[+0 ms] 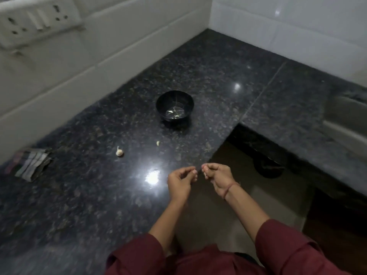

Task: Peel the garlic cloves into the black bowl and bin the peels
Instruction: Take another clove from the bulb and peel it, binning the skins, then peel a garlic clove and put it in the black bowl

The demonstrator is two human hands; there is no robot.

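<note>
Head view: I look down on a dark speckled counter (99,195); both my hands hang at its near edge, by the corner where the counter is cut away.
Bowl: the black bowl (174,108) stands upright farther back on the counter, well apart from my hands. A few pale bits lie at its bottom; I take them for peeled cloves, but they are too small to be sure.
Garlic left: a garlic piece (119,151) with a pointed tip lies on the counter, left of my hands. A smaller loose clove (157,143) lies between it and the bowl. Neither is in hand.
Peels: none plainly seen on the counter; a glare patch hides some of it.
Bin: a dark round shape (268,167) below the counter edge may be the bin; not certain.
Progress: my judgement is partway. Some cloves are in the bowl, at least two pieces are left to peel, and binning is not yet confirmed.
Left hand (181,181): palm turned inward, fingers loosely curled, thumb tip near the forefinger.
Right hand (216,175): fingers curled tighter, tips facing the left hand's, just apart; a thread band (230,188) sits at the wrist.
Grip: I cannot tell whether either hand pinches a peel or a clove; nothing shows between the fingertips.
Other: a folded cloth (29,165) lies far left; a socket plate (33,22) is on the wall.
</note>
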